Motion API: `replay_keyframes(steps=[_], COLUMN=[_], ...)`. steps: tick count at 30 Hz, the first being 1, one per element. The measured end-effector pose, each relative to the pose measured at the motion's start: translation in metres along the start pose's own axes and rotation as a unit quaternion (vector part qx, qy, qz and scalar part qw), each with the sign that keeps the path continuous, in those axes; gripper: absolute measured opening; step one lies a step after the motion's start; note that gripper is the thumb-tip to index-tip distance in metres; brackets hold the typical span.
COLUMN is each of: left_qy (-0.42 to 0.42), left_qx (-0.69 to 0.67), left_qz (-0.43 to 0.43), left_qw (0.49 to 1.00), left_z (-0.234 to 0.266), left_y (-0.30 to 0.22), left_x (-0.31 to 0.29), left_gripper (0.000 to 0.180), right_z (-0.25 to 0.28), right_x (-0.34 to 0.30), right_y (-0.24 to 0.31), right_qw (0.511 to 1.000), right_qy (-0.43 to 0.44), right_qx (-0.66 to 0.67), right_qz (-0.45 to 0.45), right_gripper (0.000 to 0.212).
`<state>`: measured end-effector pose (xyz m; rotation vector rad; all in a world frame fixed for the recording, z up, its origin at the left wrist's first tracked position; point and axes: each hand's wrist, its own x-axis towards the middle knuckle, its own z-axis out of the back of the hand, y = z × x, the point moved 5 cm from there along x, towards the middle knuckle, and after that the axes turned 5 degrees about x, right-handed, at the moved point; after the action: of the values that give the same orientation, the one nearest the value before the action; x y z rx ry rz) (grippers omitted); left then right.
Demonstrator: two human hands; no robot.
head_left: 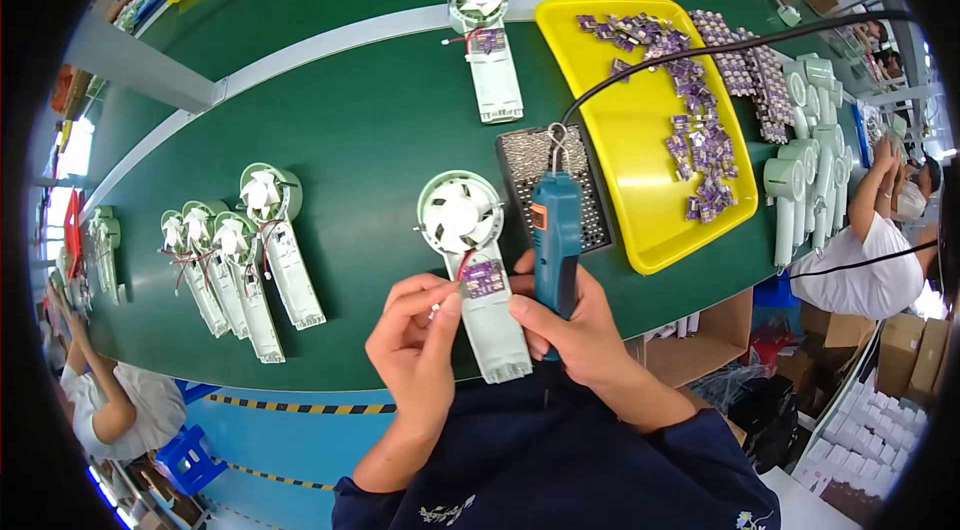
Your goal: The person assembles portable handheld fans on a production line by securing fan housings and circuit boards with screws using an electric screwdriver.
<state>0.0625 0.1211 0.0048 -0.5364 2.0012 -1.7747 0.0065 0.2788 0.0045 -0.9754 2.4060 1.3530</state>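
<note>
A pale green handheld fan half [497, 338], with white blades and a small purple circuit board [482, 278], lies in front of me. My left hand [415, 335] pinches a small white connector [435, 310] beside the board, fingers closed. My right hand [590, 330] has its thumb and fingertips on the shell's right edge. A teal electric screwdriver [556, 230] hangs by a hook on a black cable and passes between that hand's thumb and fingers; its lower end is partly hidden. Behind the screwdriver is a dark tray of small metal pieces [530, 160].
A yellow tray [640, 220] of purple boards stands to the right, beside boards in sheets [745, 60] and stacked green shells [815, 150]. Several fan halves [240, 270] lie left; another fan half [497, 80] lies farther back. People work on both sides.
</note>
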Motion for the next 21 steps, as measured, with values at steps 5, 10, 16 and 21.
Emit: replay_keyframes(steps=[5,10,16,21], left_qy=[-0.008,-0.015,0.027,0.002], left_qx=[0.014,-0.012,-0.024,-0.050], left_qz=[-0.001,-0.022,-0.089,-0.057], left_qw=[1.000,1.000,0.995,0.997], left_z=[-0.002,-0.007,-0.038,-0.040], left_y=[-0.009,-0.011,-0.053,-0.036], left_x=[0.001,0.027,0.051,0.055], left_gripper=[0.012,0.012,0.013,0.012], right_z=[0.002,-0.006,-0.021,-0.009], right_x=[0.005,0.016,0.029,0.034], right_y=[-0.006,0.013,0.046,0.050], right_qw=[0.998,0.999,0.987,0.996], right_qy=[0.020,0.040,0.090,0.051], right_qx=[0.051,0.006,0.135,0.054], right_qz=[-0.008,0.012,0.006,0.045], right_gripper=[0.033,0.032,0.028,0.032])
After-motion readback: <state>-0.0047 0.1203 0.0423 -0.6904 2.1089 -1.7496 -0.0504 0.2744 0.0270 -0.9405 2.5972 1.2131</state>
